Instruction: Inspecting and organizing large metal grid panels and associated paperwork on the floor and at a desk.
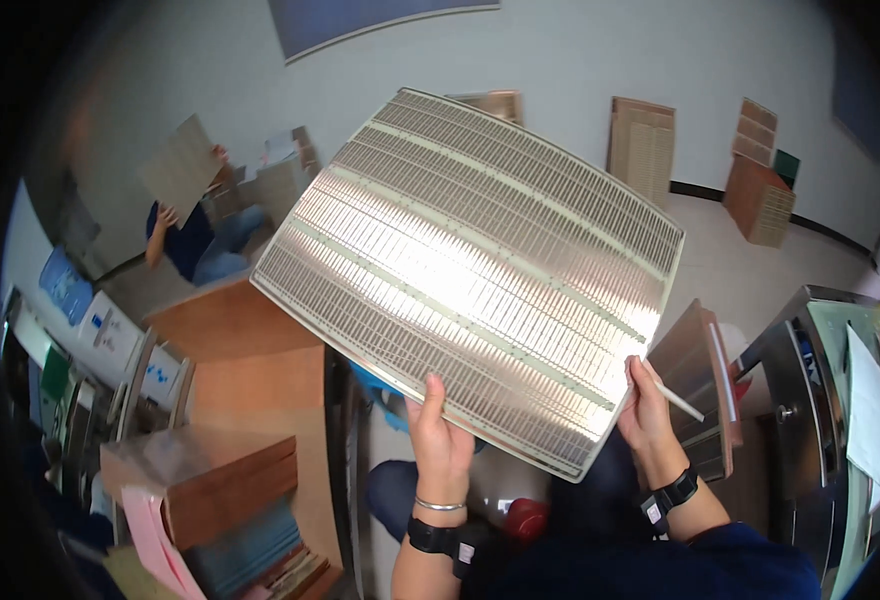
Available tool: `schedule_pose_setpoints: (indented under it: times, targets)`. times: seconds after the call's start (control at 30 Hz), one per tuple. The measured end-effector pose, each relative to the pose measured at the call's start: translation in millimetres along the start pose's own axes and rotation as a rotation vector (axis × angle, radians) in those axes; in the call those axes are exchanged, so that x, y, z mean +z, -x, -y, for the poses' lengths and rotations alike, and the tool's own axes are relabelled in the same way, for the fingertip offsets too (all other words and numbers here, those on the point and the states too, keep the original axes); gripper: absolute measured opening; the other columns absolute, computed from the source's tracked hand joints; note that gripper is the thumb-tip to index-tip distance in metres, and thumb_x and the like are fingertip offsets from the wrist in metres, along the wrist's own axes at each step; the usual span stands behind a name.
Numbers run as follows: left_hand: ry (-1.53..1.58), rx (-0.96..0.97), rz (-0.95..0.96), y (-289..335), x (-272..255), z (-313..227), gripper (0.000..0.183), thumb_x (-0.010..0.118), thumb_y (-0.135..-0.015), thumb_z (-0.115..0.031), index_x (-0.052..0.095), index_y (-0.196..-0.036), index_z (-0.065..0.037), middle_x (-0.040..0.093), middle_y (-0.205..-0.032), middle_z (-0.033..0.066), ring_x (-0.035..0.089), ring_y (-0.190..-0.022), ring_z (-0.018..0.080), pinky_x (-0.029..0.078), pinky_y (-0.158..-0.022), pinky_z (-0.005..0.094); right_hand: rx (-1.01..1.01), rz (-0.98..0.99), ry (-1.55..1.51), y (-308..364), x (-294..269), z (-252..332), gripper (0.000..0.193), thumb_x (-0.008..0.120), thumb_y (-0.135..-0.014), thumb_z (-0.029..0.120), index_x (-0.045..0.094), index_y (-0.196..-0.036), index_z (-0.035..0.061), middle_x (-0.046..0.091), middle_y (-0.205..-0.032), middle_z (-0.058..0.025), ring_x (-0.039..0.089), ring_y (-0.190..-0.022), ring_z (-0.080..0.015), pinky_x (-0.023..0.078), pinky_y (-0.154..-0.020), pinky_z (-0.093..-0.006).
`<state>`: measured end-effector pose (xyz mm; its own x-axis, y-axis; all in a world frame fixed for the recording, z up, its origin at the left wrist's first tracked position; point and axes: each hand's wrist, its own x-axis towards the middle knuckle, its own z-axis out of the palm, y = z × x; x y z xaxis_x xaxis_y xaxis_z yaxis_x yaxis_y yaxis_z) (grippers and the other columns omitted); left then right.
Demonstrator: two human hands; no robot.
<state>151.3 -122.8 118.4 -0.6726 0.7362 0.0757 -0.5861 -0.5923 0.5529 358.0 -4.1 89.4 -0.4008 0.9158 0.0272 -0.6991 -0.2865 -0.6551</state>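
A large, thin rectangular panel (520,220), patterned like a circuit board with many rows of narrow metallic strips, is held up tilted before me. Bright light reflects across its middle. My left hand (442,440) grips the near edge, thumb on the face and fingers hidden underneath. At the near right corner, my right hand (648,405) is closed on the panel's edge. A slim white pen-like stick (682,403) also pokes out from that hand toward the right.
A brown board stack (200,470) stands on the wooden surface (260,385) at left. At right is a dark cabinet (800,410) with papers on top, beside upright boards (695,380). Further off, another person (200,240) holds a similar panel. More stacks (643,145) stand by the wall.
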Motion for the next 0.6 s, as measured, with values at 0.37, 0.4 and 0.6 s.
schedule_pose_setpoints:
  times: [0.37, 0.4, 0.6]
  targets:
    - [-0.172, -0.018, -0.254, -13, -106, -74, 0.037, 0.044, -0.095, -0.021, 0.042, -0.127, -0.002, 0.056, -0.109, 0.0104, 0.059, -0.093, 0.0217, 0.053, -0.076, 0.0335, -0.067, 0.027, 0.281, -55, -20, 36, 0.038, 0.045, -0.094, 0.02, 0.044, -0.124, -0.0047, 0.058, -0.104, -0.0118, 0.061, -0.088, -0.0147, 0.055, -0.079, -0.0289]
    - [-0.169, -0.032, -0.255, -17, -113, -75, 0.036, 0.043, -0.095, -0.024, 0.044, -0.125, -0.002, 0.056, -0.11, 0.0104, 0.058, -0.095, 0.022, 0.052, -0.078, 0.0342, -0.072, 0.041, 0.301, -55, -21, 35, 0.038, 0.047, -0.094, 0.019, 0.045, -0.123, -0.0057, 0.059, -0.101, -0.0125, 0.061, -0.088, -0.0148, 0.056, -0.075, -0.0277]
    - [-0.067, -0.112, -0.333, -28, -130, -88, 0.037, 0.043, -0.095, -0.032, 0.05, -0.118, -0.004, 0.056, -0.113, 0.0101, 0.055, -0.101, 0.0241, 0.049, -0.085, 0.0372, -0.057, 0.063, 0.297, -43, -4, 30, 0.036, 0.045, -0.094, 0.018, 0.045, -0.123, -0.0049, 0.06, -0.099, -0.0115, 0.062, -0.086, -0.0146, 0.057, -0.073, -0.0276]
